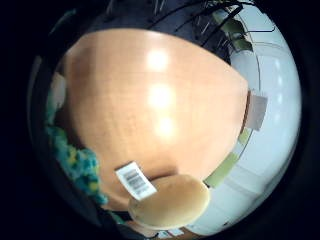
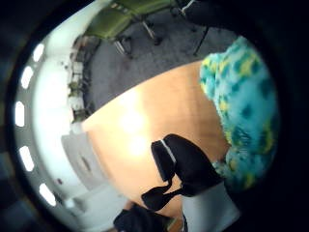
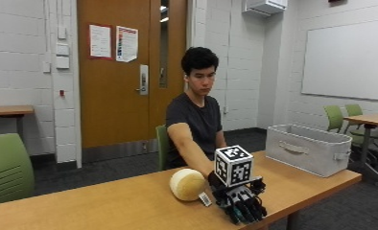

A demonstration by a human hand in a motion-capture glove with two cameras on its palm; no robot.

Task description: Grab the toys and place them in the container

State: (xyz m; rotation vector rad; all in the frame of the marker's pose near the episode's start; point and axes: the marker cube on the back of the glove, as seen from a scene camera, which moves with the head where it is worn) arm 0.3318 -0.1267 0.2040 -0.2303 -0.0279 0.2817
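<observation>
A teal-and-yellow plush toy (image 2: 244, 111) showed only in the palm views, hidden under the gloved hand (image 3: 243, 203), whose fingers curled down over it. The round cream toy (image 3: 188, 184) lay just beside the hand on the surface (image 3: 100, 206); the grey container (image 3: 307, 148) stood well apart.

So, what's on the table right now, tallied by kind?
Round cream plush toy: 1
Teal and yellow fuzzy toy, seen only in the palm views: 1
Grey fabric container: 1
Total: 3
</observation>
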